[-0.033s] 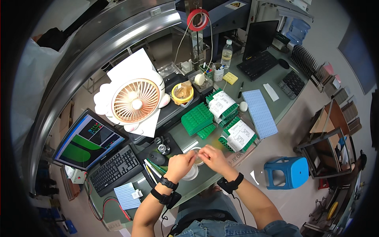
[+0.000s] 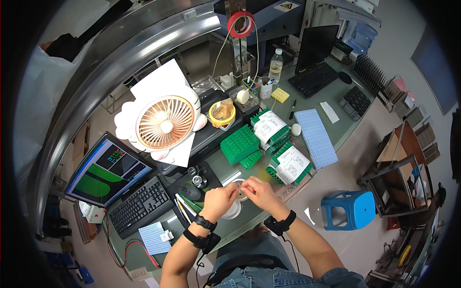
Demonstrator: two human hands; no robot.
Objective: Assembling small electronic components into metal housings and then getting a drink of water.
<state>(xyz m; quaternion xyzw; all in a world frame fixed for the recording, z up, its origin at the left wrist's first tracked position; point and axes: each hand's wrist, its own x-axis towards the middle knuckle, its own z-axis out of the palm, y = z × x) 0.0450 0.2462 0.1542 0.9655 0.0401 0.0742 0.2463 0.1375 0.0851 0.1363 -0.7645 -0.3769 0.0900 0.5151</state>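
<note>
My left hand (image 2: 219,201) and my right hand (image 2: 260,194) meet above the front part of the desk, their fingertips pinched close together. Whatever lies between the fingers is too small to make out. Directly beneath them is a round, clear shallow dish (image 2: 242,197), partly hidden by my hands. A round whitish lid or dish (image 2: 233,211) lies beside it, nearer to me and close to my left wrist. Beyond my right hand stands a green ridged tray stack (image 2: 273,176) with a white printed label (image 2: 291,164) wrapped over it.
More green trays (image 2: 238,145) and a labelled stack (image 2: 270,127) lie farther back. At left are a monitor (image 2: 108,170), keyboard (image 2: 141,206), mouse (image 2: 191,193) and pens (image 2: 185,207). A white fan (image 2: 166,126) stands behind. On the floor at right is a blue stool (image 2: 348,210).
</note>
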